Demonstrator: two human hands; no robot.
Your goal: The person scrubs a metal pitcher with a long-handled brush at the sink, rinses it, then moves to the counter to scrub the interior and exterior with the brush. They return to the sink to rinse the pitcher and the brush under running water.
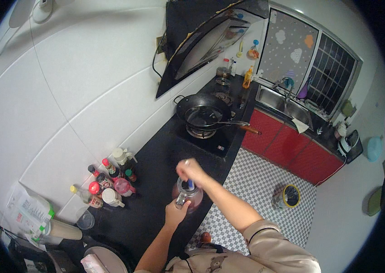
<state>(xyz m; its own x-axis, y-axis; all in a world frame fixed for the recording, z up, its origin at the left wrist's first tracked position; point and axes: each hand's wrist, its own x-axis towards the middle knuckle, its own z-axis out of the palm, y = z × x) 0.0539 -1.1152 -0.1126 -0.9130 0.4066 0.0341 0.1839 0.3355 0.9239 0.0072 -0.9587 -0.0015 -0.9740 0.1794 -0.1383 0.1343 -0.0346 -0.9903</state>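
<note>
A round clear glass jug [197, 198] with reddish contents stands on the black countertop [148, 181] in front of me. My left hand [175, 212] is closed around its handle, the thumb lying along the side. Above the jug's open mouth, my right hand [190, 170] is curled into a fist and slightly blurred. From it a slim utensil with a blue part [191, 184] reaches down into the mouth. The utensil's lower end is hard to make out, and my fingers hide its top.
A black wok [203, 111] with a metal utensil across its rim sits on the gas stove [218, 138]. Several seasoning bottles [105, 181] line the wall at left. A range hood [206, 44] overhangs the stove. A trash bin [287, 197] stands on the checkered floor [254, 181], before red cabinets [286, 143].
</note>
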